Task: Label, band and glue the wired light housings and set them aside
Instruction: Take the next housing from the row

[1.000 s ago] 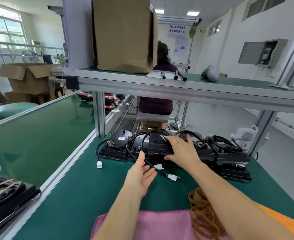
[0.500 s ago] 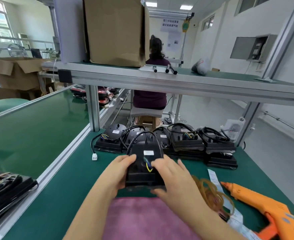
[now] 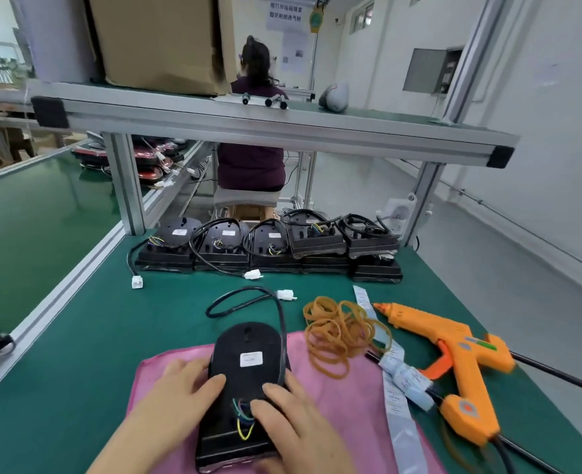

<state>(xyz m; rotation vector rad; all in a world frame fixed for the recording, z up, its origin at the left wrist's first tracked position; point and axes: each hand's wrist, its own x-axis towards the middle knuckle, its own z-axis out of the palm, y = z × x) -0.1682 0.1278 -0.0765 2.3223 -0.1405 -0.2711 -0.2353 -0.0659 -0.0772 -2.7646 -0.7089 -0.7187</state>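
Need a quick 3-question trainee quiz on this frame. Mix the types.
1. True or false: the housing lies on the pink cloth.
2. Which tool lies right of the rubber bands? A) glue gun B) drill C) scissors
3. Fill in: the housing's white label is already ____.

Key: 1 true; 2 A, the glue gun; 3 on. Left hand and right hand steady the housing.

The green bench (image 3: 87,354) carries a pink cloth (image 3: 344,388), rubber bands (image 3: 340,333), an orange glue gun (image 3: 453,350), a label strip (image 3: 395,398) and stacked housings (image 3: 269,244).
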